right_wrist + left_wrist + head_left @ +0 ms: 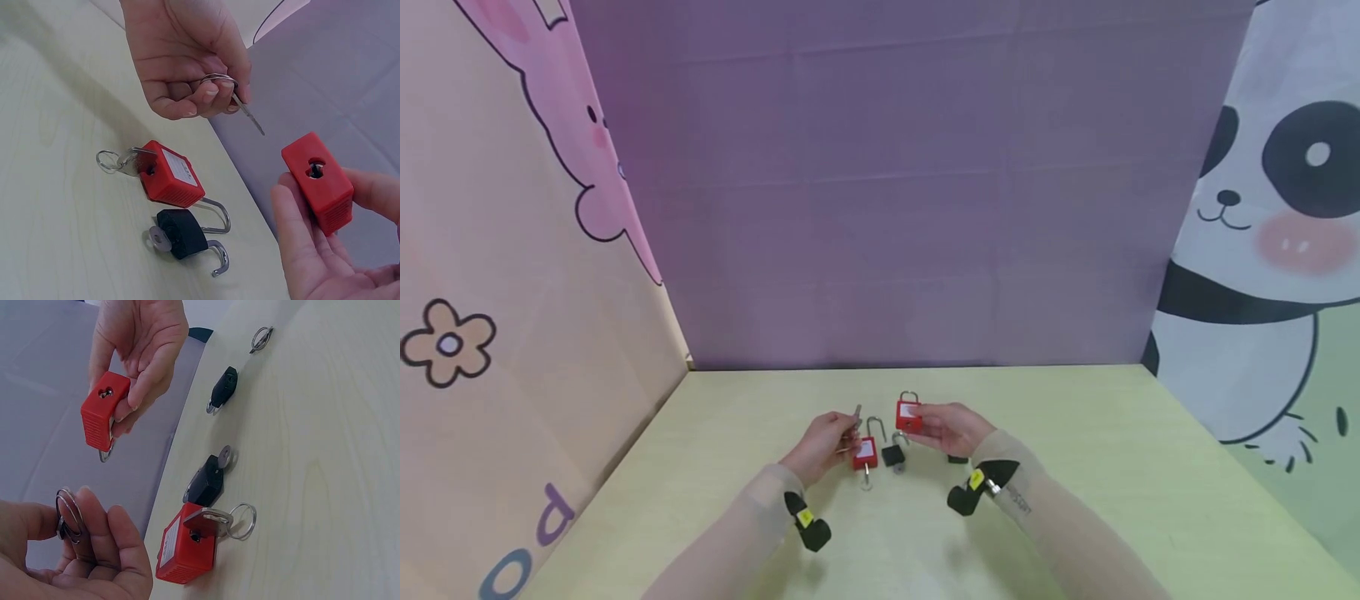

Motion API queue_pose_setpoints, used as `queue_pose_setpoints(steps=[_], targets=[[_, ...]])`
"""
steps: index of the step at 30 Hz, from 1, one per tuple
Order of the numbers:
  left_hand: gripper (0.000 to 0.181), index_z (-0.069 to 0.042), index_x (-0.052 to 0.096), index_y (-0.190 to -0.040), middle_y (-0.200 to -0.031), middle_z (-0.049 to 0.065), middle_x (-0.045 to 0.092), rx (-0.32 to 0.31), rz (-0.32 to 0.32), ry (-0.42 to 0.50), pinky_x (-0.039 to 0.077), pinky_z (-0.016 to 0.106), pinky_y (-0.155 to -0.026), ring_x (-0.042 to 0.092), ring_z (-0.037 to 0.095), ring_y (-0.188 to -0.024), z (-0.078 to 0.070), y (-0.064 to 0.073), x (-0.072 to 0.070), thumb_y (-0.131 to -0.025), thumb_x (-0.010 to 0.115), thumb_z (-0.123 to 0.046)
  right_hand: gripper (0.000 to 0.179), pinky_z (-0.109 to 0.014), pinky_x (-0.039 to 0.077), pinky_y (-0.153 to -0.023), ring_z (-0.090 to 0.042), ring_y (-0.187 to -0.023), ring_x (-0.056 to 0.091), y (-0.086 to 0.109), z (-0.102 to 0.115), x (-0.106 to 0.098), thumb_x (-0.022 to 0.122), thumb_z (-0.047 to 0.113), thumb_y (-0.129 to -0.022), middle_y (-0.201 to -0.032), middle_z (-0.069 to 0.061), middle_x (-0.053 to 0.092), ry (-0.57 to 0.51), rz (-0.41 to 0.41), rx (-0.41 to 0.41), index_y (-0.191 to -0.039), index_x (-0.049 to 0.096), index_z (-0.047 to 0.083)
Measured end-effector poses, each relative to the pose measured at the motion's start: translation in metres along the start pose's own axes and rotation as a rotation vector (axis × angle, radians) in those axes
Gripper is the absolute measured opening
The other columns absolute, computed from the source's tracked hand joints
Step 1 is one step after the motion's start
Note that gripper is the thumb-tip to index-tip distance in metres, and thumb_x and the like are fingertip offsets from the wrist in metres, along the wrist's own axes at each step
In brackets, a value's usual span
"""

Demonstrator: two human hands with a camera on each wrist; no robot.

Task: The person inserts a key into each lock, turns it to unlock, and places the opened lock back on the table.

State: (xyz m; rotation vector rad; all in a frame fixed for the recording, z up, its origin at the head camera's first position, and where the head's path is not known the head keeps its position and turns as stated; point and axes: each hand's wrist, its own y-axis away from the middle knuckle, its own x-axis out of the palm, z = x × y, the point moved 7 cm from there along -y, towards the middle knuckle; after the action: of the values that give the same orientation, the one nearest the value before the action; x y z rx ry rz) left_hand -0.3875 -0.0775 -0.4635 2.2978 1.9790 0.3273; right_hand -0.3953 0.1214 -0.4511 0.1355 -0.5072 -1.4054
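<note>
My right hand (955, 423) grips a red padlock (319, 181) by its sides. The bottom keyhole shows in both wrist views, and a white label shows in the head view. Facing it, my left hand (823, 442) pinches a key (249, 115) on a metal ring (69, 515); its blade points toward the held padlock, with a gap between them. Below the hands on the table lies a second red padlock (172, 175), its shackle open and a ringed key (209, 515) in its keyhole. Beside it is a black padlock (180, 232), also with an open shackle and a key in it.
Another black padlock (224, 386) lies farther right on the pale wooden table (737, 400), partly hidden by the right wrist in the head view. Past it lies a ring with keys (262, 340). A purple cloth wall (910, 183) rises behind the table.
</note>
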Motion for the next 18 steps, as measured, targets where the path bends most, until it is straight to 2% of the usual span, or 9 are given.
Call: queue_pose_setpoints(steps=[4,7,11,15,18], targets=[[0.028,0.007,0.051,-0.118,-0.091,0.01,0.057,-0.007,0.01,-0.013,0.054,0.027,-0.074,0.056,0.016,-0.078,0.0,0.002,0.002,-0.101,0.046,-0.015,0.045,-0.04,0.05,-0.098,-0.027,-0.1,0.065,0.0,-0.002,0.0,0.063,0.008,-0.092,-0.125,-0.021,0.06,-0.01,-0.008,0.012,-0.132,0.049,-0.006],[0.032,0.008,0.05,-0.12,-0.089,0.007,0.056,-0.006,0.043,-0.045,0.054,0.027,-0.075,0.056,0.016,-0.079,-0.001,0.006,0.007,-0.101,0.047,-0.017,0.047,-0.04,0.049,-0.098,-0.027,-0.102,0.065,-0.001,-0.002,0.001,0.063,0.009,-0.093,-0.127,-0.023,0.059,-0.002,-0.006,0.011,-0.133,0.047,-0.007],[0.029,0.007,0.052,-0.112,-0.086,0.006,0.057,0.03,0.132,-0.092,0.054,0.028,-0.074,0.057,0.016,-0.076,-0.006,0.013,0.023,-0.1,0.049,-0.019,0.047,-0.041,0.047,-0.101,-0.025,-0.099,0.066,-0.001,0.0,0.001,0.062,0.009,-0.093,-0.123,-0.022,0.061,0.01,-0.002,0.003,-0.133,0.046,-0.009],[0.02,0.001,0.056,-0.099,-0.081,0.004,0.059,0.082,0.236,-0.13,0.055,0.028,-0.072,0.058,0.014,-0.072,-0.01,0.02,0.042,-0.098,0.052,-0.018,0.045,-0.04,0.047,-0.101,-0.023,-0.094,0.068,0.0,0.003,0.003,0.062,0.011,-0.094,-0.114,-0.019,0.067,0.024,0.001,-0.009,-0.132,0.048,-0.009],[0.017,-0.002,0.056,-0.094,-0.079,0.003,0.061,0.102,0.28,-0.163,0.055,0.029,-0.072,0.06,0.013,-0.072,-0.01,0.023,0.052,-0.098,0.054,-0.018,0.046,-0.039,0.048,-0.1,-0.023,-0.095,0.069,0.001,0.004,0.005,0.063,0.012,-0.094,-0.111,-0.018,0.068,0.034,-0.002,-0.011,-0.132,0.049,-0.009]])
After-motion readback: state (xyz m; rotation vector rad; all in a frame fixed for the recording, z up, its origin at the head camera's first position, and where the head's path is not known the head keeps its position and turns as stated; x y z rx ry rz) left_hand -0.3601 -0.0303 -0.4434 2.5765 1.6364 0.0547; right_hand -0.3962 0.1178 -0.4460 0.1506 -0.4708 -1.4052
